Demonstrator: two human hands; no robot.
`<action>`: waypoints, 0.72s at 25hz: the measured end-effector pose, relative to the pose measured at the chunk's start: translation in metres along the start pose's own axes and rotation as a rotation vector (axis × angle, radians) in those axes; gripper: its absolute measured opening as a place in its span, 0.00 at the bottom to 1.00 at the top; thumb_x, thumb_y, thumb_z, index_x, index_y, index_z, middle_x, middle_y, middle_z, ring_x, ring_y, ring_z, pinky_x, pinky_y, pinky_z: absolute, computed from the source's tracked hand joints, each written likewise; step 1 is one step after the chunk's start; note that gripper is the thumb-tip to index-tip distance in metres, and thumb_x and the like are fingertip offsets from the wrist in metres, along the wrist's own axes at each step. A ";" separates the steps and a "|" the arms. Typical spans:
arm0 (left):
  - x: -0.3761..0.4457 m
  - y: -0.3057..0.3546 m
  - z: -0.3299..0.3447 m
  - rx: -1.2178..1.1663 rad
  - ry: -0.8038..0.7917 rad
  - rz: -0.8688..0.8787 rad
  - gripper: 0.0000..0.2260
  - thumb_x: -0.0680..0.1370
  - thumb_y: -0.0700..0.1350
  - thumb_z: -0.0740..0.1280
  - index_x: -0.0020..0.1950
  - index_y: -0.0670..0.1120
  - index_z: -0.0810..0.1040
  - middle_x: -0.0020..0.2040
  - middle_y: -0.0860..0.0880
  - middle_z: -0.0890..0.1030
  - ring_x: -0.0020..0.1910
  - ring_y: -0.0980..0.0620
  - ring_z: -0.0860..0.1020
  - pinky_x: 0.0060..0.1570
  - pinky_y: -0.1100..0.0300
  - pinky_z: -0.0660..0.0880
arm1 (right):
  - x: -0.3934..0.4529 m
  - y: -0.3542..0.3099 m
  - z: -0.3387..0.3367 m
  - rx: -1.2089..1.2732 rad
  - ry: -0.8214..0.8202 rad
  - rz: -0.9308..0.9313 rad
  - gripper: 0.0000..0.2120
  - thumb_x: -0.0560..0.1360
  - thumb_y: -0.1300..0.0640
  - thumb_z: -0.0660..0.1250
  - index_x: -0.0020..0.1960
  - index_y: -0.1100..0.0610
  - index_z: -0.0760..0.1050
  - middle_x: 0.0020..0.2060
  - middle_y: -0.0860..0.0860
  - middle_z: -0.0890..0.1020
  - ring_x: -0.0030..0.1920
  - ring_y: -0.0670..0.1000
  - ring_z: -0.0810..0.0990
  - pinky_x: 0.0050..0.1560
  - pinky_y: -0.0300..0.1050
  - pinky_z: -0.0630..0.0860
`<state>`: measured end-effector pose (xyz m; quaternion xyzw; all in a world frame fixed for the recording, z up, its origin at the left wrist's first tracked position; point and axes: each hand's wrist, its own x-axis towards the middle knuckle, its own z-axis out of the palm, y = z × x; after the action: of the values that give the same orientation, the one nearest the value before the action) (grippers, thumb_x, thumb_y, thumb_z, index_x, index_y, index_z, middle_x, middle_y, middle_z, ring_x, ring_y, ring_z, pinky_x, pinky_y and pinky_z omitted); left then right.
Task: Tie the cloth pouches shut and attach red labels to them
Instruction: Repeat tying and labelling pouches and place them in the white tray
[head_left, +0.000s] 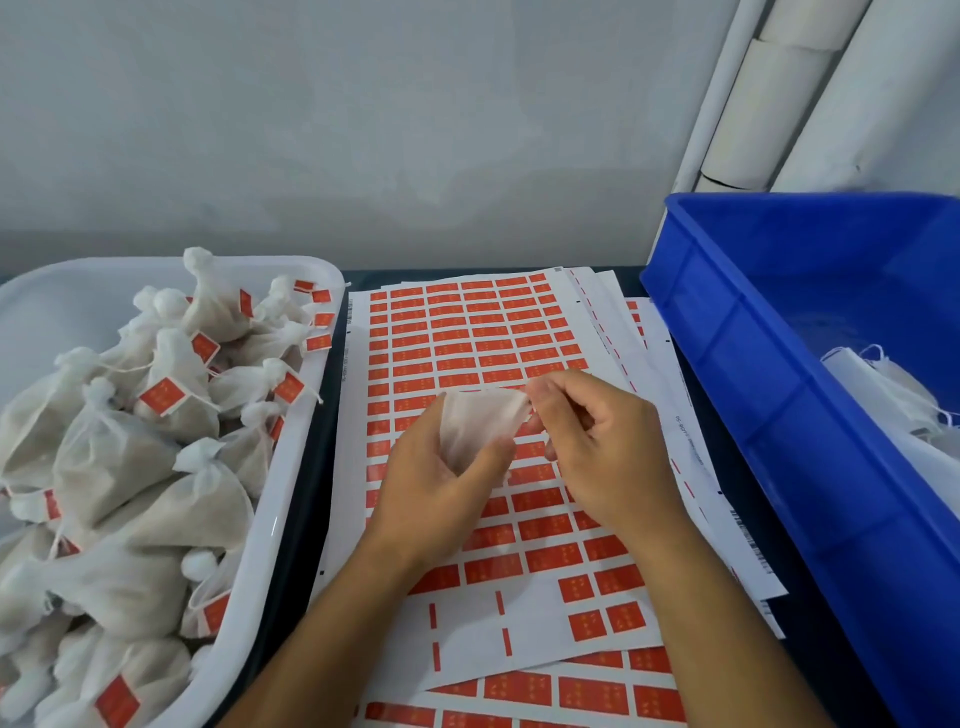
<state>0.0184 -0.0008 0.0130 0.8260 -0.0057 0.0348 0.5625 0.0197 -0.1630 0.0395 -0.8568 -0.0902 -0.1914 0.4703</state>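
Observation:
A small white cloth pouch (475, 426) is held above the label sheets at the centre. My left hand (436, 488) cradles its lower part from below, thumb curled over the cloth. My right hand (597, 441) pinches the pouch's upper right corner between thumb and forefinger. Under both hands lies a white sheet of red labels (467, 332), with more sheets stacked beneath and to the right. Part of the sheet's bottom rows is peeled bare.
A white tray (291, 467) on the left is heaped with tied pouches (130, 457) bearing red labels. A blue plastic bin (753, 364) on the right holds loose white pouches (893, 389) with strings. White rolls (769, 114) lean against the grey wall behind.

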 end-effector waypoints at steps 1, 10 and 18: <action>-0.001 -0.001 0.001 0.095 0.024 0.021 0.13 0.74 0.62 0.72 0.54 0.67 0.71 0.47 0.67 0.78 0.45 0.57 0.82 0.33 0.73 0.75 | 0.000 0.001 -0.002 -0.078 0.005 -0.038 0.14 0.80 0.42 0.60 0.51 0.48 0.81 0.42 0.38 0.83 0.42 0.40 0.83 0.43 0.24 0.75; 0.000 -0.014 0.006 0.518 0.093 0.175 0.18 0.75 0.62 0.71 0.62 0.61 0.74 0.53 0.63 0.76 0.44 0.57 0.77 0.47 0.62 0.76 | 0.001 -0.004 -0.004 0.097 0.170 0.133 0.12 0.80 0.40 0.59 0.45 0.44 0.76 0.35 0.40 0.82 0.42 0.40 0.83 0.43 0.24 0.75; -0.003 -0.008 0.009 0.520 0.070 0.251 0.24 0.75 0.73 0.57 0.59 0.59 0.77 0.48 0.65 0.73 0.37 0.64 0.72 0.38 0.72 0.62 | 0.004 -0.008 0.002 0.429 0.041 0.263 0.14 0.82 0.42 0.58 0.50 0.48 0.78 0.43 0.44 0.87 0.39 0.50 0.87 0.38 0.38 0.82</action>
<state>0.0160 -0.0059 0.0022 0.9335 -0.0794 0.1331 0.3232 0.0210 -0.1576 0.0464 -0.7376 -0.0069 -0.1221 0.6640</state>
